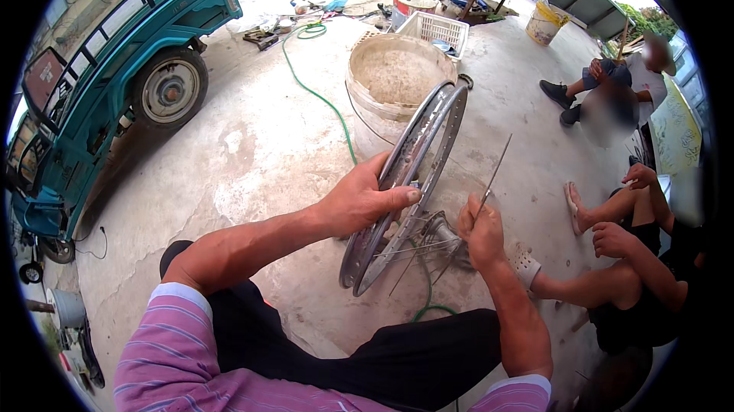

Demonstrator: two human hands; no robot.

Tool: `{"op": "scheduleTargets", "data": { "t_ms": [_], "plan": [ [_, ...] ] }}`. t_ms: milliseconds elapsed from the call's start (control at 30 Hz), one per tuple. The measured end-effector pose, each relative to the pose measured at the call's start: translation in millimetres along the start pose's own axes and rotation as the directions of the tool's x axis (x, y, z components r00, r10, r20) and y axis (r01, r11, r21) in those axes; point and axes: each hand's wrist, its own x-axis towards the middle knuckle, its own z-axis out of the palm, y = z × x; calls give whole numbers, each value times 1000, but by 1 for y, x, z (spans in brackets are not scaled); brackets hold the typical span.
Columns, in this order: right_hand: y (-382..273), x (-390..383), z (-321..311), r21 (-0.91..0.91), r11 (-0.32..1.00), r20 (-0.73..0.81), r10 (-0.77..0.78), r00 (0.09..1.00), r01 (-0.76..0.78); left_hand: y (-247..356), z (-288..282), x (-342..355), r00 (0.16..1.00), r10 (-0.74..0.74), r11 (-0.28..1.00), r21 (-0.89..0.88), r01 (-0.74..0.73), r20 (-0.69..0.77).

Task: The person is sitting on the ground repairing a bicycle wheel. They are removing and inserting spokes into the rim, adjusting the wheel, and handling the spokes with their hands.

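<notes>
My left hand (370,198) grips a metal wheel rim (440,126), thumb over its near edge. The rim stands tilted in front of me, its far top overlapping a large dirty white bucket (372,128). A metal hub (439,230) sits at the rim's lower right, with several thin spokes (417,250) fanning out from it, some reaching the rim. Right of the hub, my right hand (482,230) is closed around a loose-ended spoke (498,166), which points up and away. The lower end of that spoke is hidden in my fingers.
A teal cargo tricycle (115,68) stands at left. A green hose (325,102) runs over the concrete floor. Behind the bucket is a white plastic crate (436,30); a yellowish bucket (544,23) stands farther right. Seated people (623,278) line the right side, one foot close by.
</notes>
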Motion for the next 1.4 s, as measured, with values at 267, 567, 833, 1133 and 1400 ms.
{"op": "scheduleTargets", "data": {
  "t_ms": [267,567,833,1133,1400],
  "plan": [
    [16,8,-33,-48,998,-37,29,999,-31,-12,62,7,999,2,1000,26,-3,45],
    [26,12,-46,7,997,-96,83,992,-83,-3,108,19,995,17,998,58,-23,99],
    [22,8,-64,7,995,-140,100,985,-100,-11,93,11,971,-58,998,-12,63,230],
    [13,13,-45,-110,970,-244,185,952,-217,-10,74,-5,967,35,996,-83,-14,254],
    [8,19,-11,-129,973,-173,170,970,-193,-18,58,-18,961,53,998,11,-59,270]
  ]
}}
